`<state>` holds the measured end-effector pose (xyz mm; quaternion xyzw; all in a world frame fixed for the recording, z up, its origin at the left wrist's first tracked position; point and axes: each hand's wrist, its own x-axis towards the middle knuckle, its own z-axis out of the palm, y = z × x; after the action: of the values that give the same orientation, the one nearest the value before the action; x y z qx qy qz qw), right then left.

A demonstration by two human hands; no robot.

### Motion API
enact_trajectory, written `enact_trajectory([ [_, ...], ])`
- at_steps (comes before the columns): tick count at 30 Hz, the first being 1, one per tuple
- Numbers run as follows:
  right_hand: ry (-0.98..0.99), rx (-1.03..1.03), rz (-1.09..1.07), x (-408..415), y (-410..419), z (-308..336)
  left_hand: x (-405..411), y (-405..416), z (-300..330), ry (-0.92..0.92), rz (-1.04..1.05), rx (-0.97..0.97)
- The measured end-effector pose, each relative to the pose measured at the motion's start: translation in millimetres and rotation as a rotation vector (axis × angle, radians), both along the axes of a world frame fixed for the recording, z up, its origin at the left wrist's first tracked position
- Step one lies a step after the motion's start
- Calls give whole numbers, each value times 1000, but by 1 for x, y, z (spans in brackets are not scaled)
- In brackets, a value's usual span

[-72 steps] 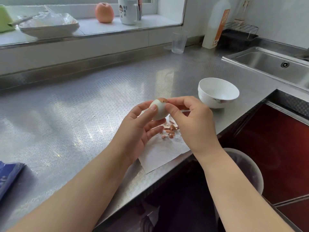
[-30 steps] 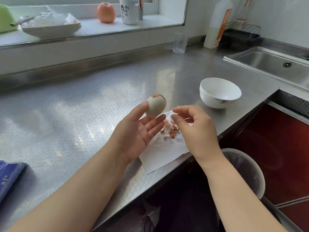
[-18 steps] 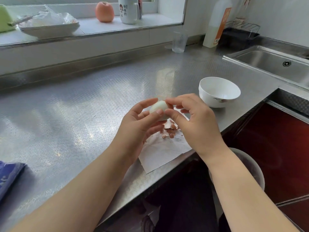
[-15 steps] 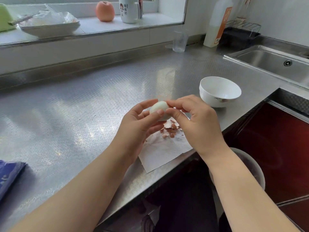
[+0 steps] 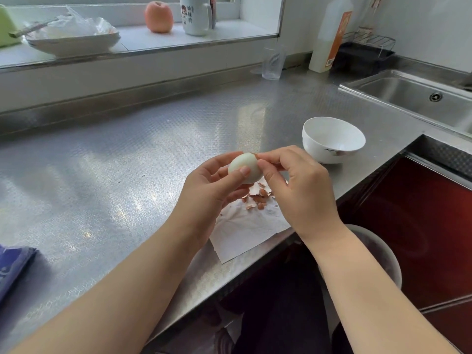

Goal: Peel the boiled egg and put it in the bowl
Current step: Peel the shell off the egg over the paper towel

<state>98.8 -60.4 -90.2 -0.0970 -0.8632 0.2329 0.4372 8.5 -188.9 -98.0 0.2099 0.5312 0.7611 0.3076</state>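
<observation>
Two hands, head view: left hand cradles the egg above the paper.
Right hand: fingertips pinching the last shell scrap at the egg's far tip.
Bowl: empty, just beyond, right hand nearer.

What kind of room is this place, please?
Most likely a home kitchen: a long embossed stainless steel counter, a steel sink basin set into it, and a black wire dish rack beside a tall white bottle.

Bare counter between egg and bowl
</observation>
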Motion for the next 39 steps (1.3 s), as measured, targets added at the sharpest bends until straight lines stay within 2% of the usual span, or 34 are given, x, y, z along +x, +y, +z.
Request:
enact_trajectory([
  [5, 45, 178, -99, -7, -4, -5, -1, -1, -1, -15, 10, -2],
  [10, 29, 160, -141, -14, -7, -5, -2, 0, -1, -27, 22, -11],
  [22, -8, -164, -52, -14, -6, -3, -3, 1, -3, -57, 18, -7],
  [30, 32, -490, 85, -11, -4, -3, -8, -1, -1, -207, -17, 87],
  [32, 50, -504, 72, -8, -2, -4, -9, -1, 0, -231, -26, 112],
  [37, -148, -488, 65, 3, 2, -14, -9, -2, 0, -217, -15, 114],
  [39, -259, -409, 27, 6, 3, -16, -9, -2, 0, -206, 8, 108],
])
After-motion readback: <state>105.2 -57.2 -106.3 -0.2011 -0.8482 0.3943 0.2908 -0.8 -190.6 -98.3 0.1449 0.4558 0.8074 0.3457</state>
